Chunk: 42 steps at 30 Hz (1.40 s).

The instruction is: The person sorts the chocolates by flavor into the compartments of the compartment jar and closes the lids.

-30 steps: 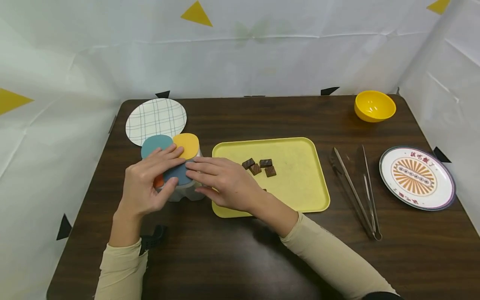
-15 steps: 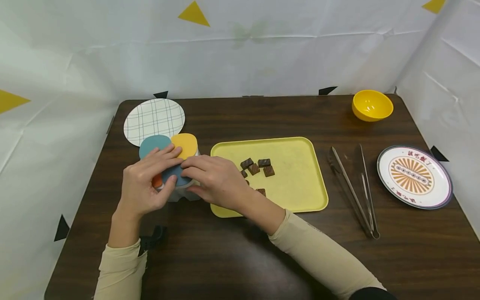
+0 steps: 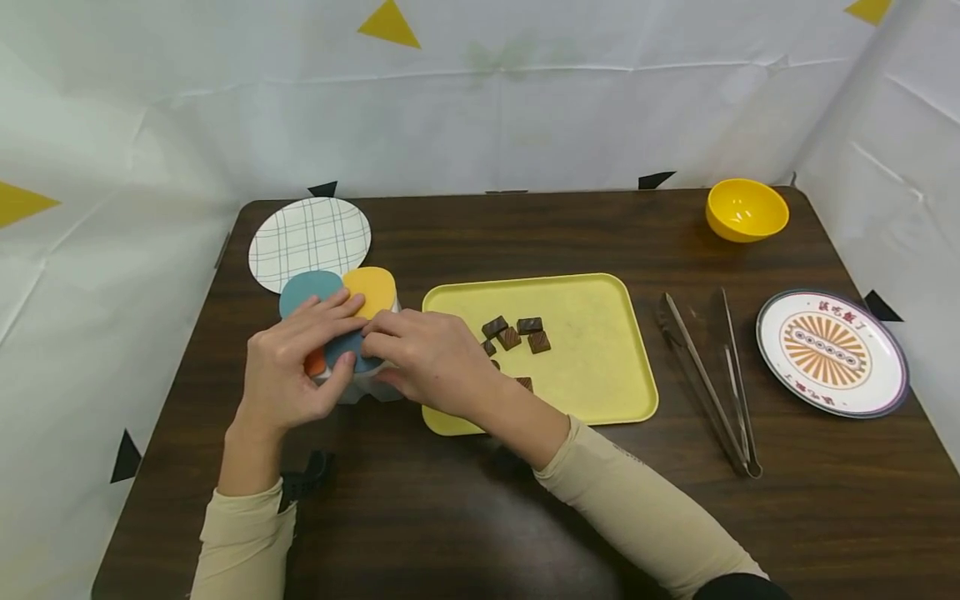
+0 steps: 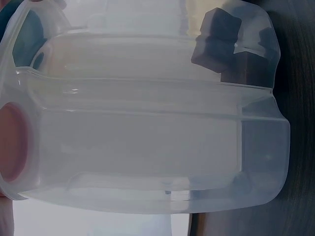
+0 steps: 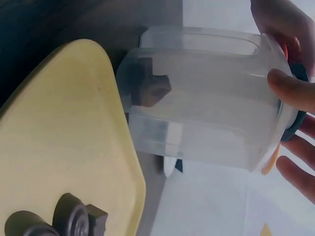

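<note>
Dark wooden table (image 3: 480, 517), white sheeting behind and at both sides.

Box (image 3: 360, 379): clear plastic, near the table's left edge, just left of the tray; topped with round coloured lids, teal (image 3: 309, 287), yellow (image 3: 372, 287), dark blue (image 3: 352, 346) and orange (image 3: 316, 362). Wrist views show dark pieces inside it (image 5: 150, 88).

Left hand (image 3: 288, 371): fingers laid over the lids, thumb curled against the box's near side, gripping it.

Right hand (image 3: 431, 358): fingertips on the dark blue lid, thumb at the box's side, grasping it. Over the last second this hand has crept a little leftward onto the lid; the box and left hand have barely moved. Judged: the lid is being pressed or worked at, not yet lifted.

Tray (image 3: 600, 392): yellow, mid-table, holding brown chocolates (image 3: 517, 333).

Tongs (image 3: 712, 383): metal, right of tray.

Plate (image 3: 832, 354): patterned, near the right edge.

Bowl (image 3: 746, 210): yellow, far right corner.

Checked disc (image 3: 309, 237): far left corner.
</note>
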{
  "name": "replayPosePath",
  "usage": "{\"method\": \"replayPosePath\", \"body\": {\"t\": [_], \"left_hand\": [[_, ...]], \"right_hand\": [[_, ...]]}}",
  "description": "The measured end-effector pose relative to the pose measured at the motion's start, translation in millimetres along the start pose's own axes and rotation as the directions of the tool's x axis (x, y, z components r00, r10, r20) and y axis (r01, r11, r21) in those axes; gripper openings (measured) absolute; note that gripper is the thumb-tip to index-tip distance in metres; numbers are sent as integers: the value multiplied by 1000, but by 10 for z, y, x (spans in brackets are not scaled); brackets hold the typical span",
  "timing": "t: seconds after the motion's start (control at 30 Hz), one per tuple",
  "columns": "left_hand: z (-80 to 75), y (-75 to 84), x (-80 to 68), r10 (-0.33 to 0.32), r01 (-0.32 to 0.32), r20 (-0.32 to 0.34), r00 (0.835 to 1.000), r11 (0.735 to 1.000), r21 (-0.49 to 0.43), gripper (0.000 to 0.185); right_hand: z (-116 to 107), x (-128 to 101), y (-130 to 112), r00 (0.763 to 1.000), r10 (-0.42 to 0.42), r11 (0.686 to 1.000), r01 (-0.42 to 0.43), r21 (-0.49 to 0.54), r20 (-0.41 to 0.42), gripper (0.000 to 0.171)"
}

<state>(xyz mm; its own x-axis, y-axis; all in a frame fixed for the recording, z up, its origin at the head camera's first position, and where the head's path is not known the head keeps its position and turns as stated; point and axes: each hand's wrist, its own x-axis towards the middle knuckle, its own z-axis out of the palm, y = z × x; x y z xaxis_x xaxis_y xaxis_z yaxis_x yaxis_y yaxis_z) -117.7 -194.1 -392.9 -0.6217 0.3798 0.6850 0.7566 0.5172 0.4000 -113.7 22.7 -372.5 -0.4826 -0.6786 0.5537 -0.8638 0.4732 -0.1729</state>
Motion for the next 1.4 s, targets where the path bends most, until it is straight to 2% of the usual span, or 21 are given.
{"method": "replayPosePath", "body": {"t": [0.17,0.6,1.03,1.27,1.4], "left_hand": [[0,-4,-3,3,-3,-3,1000,1000,-18,36],[-13,5,14,25,-24,13,1000,999,-37,34],[-29,-2,16,36,-35,30,999,998,-48,33],[-26,-10,5,49,-47,22,999,998,-49,34],[-19,-13,5,45,-44,18,999,998,-46,33]], "right_hand": [[-5,11,-16,1000,-19,999,19,-46,14,20],[9,-12,-5,997,-81,987,78,-141,-18,7],[12,-3,-4,996,-86,987,82,-136,-27,1],[20,-7,-3,996,-86,986,82,-143,-22,14],[15,-7,-4,997,-74,989,71,-131,-14,6]]}}
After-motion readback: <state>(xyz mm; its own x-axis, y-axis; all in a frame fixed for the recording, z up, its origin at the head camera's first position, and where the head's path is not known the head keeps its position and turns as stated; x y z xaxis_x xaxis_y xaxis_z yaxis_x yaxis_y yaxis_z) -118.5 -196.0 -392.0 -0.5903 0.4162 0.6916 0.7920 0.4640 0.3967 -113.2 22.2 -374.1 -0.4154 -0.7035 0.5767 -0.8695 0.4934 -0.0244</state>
